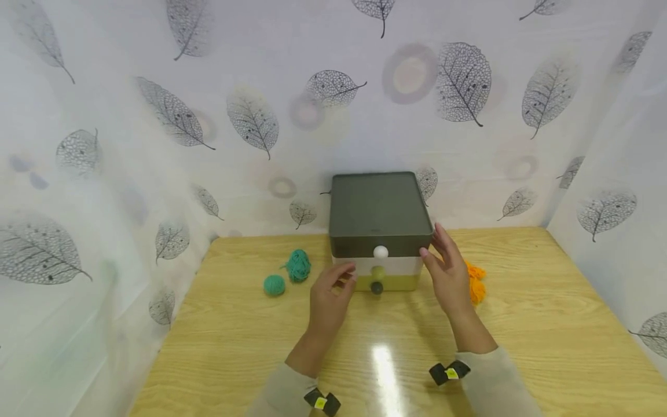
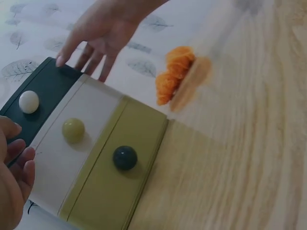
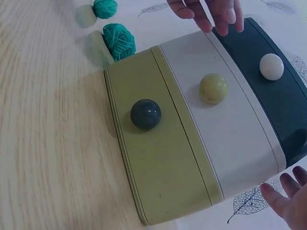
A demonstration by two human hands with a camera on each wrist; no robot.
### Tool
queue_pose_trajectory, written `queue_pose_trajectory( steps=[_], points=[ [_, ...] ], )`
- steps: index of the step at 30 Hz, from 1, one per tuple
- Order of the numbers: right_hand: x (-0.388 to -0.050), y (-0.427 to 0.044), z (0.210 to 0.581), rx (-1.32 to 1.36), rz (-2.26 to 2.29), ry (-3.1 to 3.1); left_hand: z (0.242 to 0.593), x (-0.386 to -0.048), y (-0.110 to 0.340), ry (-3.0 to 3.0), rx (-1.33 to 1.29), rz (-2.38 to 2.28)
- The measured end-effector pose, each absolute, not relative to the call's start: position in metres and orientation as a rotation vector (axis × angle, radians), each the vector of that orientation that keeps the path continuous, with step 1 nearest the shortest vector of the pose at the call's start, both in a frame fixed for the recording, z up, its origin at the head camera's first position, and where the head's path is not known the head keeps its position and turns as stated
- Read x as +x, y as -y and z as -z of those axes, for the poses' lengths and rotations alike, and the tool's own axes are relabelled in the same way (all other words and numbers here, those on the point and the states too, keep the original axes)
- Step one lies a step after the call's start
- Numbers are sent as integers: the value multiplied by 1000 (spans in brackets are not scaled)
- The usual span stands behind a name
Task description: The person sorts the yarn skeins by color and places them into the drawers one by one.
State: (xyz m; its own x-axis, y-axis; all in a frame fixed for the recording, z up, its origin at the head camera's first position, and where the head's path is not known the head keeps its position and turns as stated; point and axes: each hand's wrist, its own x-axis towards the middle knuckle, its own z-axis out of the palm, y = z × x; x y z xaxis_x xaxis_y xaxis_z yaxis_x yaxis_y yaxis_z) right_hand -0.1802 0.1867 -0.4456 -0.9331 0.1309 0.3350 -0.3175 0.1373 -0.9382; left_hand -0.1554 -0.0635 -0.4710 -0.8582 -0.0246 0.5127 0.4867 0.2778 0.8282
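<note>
We see the left hand [image 1: 332, 295] and right hand [image 1: 451, 281], both loosely spread, flanking a boxy, dark-green, white and olive plastic drawer chest [image 1: 382, 227].

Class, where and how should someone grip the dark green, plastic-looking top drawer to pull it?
Probably by its round white knob, pinched at the sides, coming from the front: the knob juts from the dark green top drawer and stands uncovered.

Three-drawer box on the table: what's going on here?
A person's left grip and right grip flank the front of the three-drawer box, neither clearly holding anything. All three drawers look closed. Two green yarn balls lie on the table to the box's left, an orange bundle to its right.
</note>
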Motion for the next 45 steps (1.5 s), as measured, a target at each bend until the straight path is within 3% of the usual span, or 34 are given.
queue_pose_trajectory(
  steps=[14,45],
  points=[
    [-185,-189,440,346,-1859,2008,486,-155,37,2357,-435,1655],
    [-187,-187,439,262,-1764,2129,485,-161,14,2428,-422,1247]
  ],
)
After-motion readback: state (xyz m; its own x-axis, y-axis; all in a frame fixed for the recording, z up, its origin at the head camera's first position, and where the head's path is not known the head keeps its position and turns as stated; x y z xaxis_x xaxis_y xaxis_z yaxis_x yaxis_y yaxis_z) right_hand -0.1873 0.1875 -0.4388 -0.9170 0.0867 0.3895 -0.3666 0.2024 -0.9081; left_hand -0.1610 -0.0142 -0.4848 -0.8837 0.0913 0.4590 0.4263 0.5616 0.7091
